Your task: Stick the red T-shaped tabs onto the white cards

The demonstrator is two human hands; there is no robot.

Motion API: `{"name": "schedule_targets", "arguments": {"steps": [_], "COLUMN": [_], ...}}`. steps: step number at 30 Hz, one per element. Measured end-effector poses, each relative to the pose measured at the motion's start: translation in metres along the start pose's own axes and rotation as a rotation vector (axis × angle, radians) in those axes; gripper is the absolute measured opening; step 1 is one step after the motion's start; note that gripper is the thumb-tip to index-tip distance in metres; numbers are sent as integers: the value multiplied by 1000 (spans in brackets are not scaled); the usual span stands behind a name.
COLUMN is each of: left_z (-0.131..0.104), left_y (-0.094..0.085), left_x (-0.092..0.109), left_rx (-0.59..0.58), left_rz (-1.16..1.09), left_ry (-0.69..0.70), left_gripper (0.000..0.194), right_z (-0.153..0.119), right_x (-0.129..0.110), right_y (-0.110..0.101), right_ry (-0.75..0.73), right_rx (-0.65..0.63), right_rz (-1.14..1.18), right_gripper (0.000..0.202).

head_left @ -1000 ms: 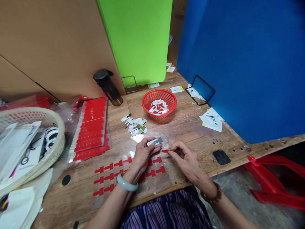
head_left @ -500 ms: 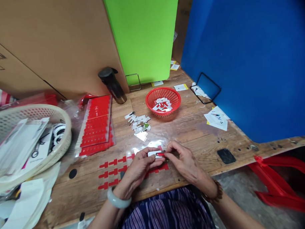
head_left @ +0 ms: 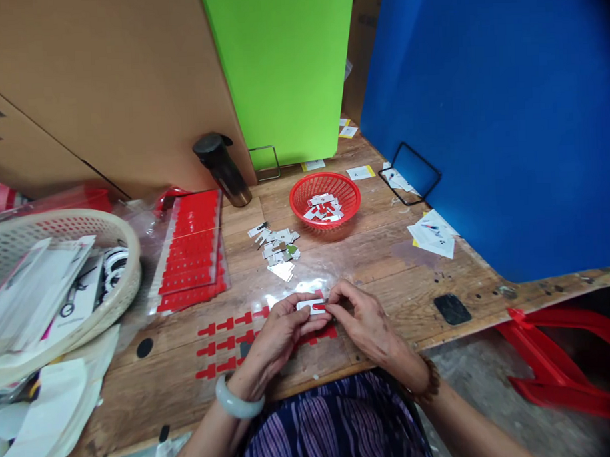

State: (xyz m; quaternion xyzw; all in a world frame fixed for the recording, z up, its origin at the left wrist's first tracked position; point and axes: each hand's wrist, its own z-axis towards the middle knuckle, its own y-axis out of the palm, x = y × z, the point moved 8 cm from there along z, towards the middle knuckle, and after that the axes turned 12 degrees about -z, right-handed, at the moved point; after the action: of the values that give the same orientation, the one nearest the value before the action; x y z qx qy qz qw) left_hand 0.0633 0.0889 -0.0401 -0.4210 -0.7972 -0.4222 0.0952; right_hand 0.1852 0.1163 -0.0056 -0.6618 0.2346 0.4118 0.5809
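Note:
My left hand (head_left: 283, 326), with a pale bangle on its wrist, holds a small white card (head_left: 308, 307) between thumb and fingers. My right hand (head_left: 361, 316) pinches a small red piece (head_left: 319, 306) at the card's right end; its fingertips touch the card. Beneath both hands lies a clear sheet with rows of red T-shaped pieces (head_left: 226, 342). Behind the hands is a loose pile of small cards (head_left: 280, 248). A red basket (head_left: 352, 217) beyond holds cards with red parts.
At the left are a cream basket (head_left: 133, 268) of packets and stacked red sheets (head_left: 190, 242). A dark tumbler (head_left: 223, 169) stands behind, near a green panel (head_left: 284, 69). To the right are a blue panel (head_left: 492, 135), a wire stand (head_left: 410, 173) and papers (head_left: 432, 235).
The red piece now covers more of the dark slot on the card, with my right fingers still at its end. The whole view has shifted slightly.

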Motion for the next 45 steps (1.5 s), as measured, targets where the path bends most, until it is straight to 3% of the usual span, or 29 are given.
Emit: {"name": "schedule_targets", "arguments": {"steps": [38, 45], "left_z": [4, 5], "left_y": [-1, -7], "left_x": [0, -2], "left_rx": [0, 14], "left_rz": [0, 63], "left_ry": [16, 47], "left_gripper": [18, 33], "right_z": [3, 3], "right_x": [2, 5], "right_y": [2, 6], "right_ry": [17, 5], "right_rx": [1, 9], "right_rz": [-14, -10], "right_gripper": [10, 9]}}
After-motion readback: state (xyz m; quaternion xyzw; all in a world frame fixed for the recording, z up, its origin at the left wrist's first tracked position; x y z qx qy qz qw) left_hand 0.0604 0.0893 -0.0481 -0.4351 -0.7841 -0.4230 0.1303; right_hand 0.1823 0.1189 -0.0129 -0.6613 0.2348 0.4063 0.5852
